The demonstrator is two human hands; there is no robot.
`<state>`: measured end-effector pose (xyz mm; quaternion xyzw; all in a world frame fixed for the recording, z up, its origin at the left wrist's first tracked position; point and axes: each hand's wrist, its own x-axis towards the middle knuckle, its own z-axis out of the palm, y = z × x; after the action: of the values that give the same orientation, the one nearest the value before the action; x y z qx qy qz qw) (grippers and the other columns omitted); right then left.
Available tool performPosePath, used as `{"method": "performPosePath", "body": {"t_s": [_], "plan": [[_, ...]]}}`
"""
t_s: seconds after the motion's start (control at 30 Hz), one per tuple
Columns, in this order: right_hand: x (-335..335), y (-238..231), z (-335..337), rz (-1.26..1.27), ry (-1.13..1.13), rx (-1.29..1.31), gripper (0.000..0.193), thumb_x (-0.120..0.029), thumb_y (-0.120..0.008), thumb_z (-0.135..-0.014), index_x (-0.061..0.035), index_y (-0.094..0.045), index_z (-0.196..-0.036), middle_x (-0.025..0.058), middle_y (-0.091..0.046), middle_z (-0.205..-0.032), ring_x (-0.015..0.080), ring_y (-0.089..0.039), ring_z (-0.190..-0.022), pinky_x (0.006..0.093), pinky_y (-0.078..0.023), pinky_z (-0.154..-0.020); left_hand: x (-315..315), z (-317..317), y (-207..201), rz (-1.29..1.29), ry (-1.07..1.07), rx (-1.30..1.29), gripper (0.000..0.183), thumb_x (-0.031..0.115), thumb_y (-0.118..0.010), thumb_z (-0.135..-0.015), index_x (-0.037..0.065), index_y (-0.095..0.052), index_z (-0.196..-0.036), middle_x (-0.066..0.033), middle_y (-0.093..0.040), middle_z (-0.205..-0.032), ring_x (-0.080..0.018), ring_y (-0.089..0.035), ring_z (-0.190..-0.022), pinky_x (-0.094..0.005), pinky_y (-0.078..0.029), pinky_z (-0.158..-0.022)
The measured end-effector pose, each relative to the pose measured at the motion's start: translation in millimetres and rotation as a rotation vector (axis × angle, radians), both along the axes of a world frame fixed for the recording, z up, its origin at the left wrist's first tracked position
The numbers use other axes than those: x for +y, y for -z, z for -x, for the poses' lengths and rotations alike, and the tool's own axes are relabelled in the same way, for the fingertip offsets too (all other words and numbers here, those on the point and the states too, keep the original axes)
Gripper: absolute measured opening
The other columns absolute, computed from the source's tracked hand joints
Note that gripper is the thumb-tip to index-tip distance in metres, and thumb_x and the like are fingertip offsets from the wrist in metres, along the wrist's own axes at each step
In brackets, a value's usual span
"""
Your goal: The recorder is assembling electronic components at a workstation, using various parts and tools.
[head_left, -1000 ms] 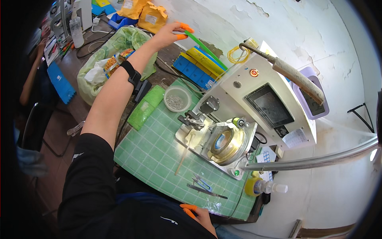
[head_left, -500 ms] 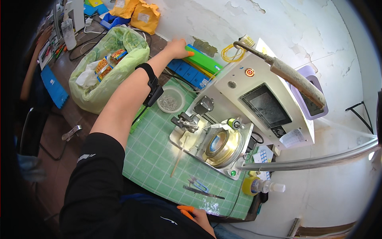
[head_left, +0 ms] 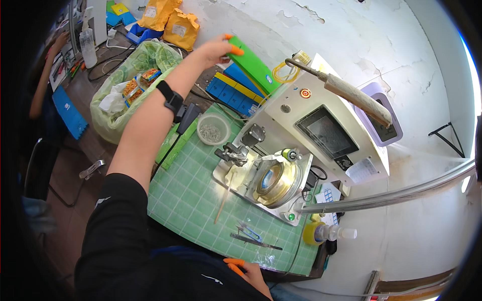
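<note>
The white machine (head_left: pixel 291 118) right of my grip and the pale green bag (head_left: pixel 108 125) left of it stand as half a second ago; below the grip, more blue board (head_left: pixel 237 73) now shows beside the green strip (head_left: pixel 254 66). My left hand (head_left: pixel 219 51) pinches that strip's upper-left end; its long axis slants down-right, far end toward the machine, which crowds it. My right hand (head_left: pixel 248 273), well below, curls its fingers; whether around something, I cannot tell. A bowl (head_left: pixel 215 119) sits below the grip.
</note>
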<state>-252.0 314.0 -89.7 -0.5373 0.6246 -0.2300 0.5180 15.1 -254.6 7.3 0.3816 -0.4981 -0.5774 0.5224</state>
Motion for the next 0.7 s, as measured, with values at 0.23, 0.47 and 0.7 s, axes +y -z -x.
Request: {"method": "performPosePath", "body": {"t_s": [0.23, 0.47, 0.7], "plan": [[0, 3, 1, 0.001, -0.056, 0.008, 0.024, -0.015, -0.068, -0.095, -0.0066, -0.071, -0.118, 0.0103, -0.075, -0.111, 0.0176, -0.072, -0.096, 0.0267, -0.053, -0.085, 139, -61, -90, 0.686, -0.320, -0.236, 0.055, 0.007, -0.072, -0.087, 0.009, -0.050, -0.137, -0.0052, -0.061, -0.121, -0.0153, -0.061, -0.109, -0.0321, -0.049, -0.093], [0, 5, 8, -0.004, -0.081, -0.039, 0.026, -0.015, -0.066, -0.097, -0.0061, -0.069, -0.120, 0.0094, -0.076, -0.107, 0.0163, -0.072, -0.097, 0.0255, -0.053, -0.086, 324, -195, -65, 0.986, -0.659, -0.333, 0.053, 0.003, -0.059, -0.096, -0.003, -0.042, -0.146, -0.0189, -0.054, -0.139, -0.0277, -0.056, -0.126, -0.0407, -0.045, -0.109], [-26, -42, 0, -0.046, -0.369, 0.000, 0.031, -0.016, -0.063, -0.099, -0.0060, -0.064, -0.128, 0.0112, -0.073, -0.111, 0.0209, -0.071, -0.101, 0.0282, -0.053, -0.088, 627, -617, 211, 0.454, -0.590, 0.131, 0.057, 0.006, -0.055, -0.097, -0.001, -0.036, -0.150, -0.0157, -0.046, -0.147, -0.0263, -0.050, -0.132, -0.0394, -0.041, -0.113]]}}
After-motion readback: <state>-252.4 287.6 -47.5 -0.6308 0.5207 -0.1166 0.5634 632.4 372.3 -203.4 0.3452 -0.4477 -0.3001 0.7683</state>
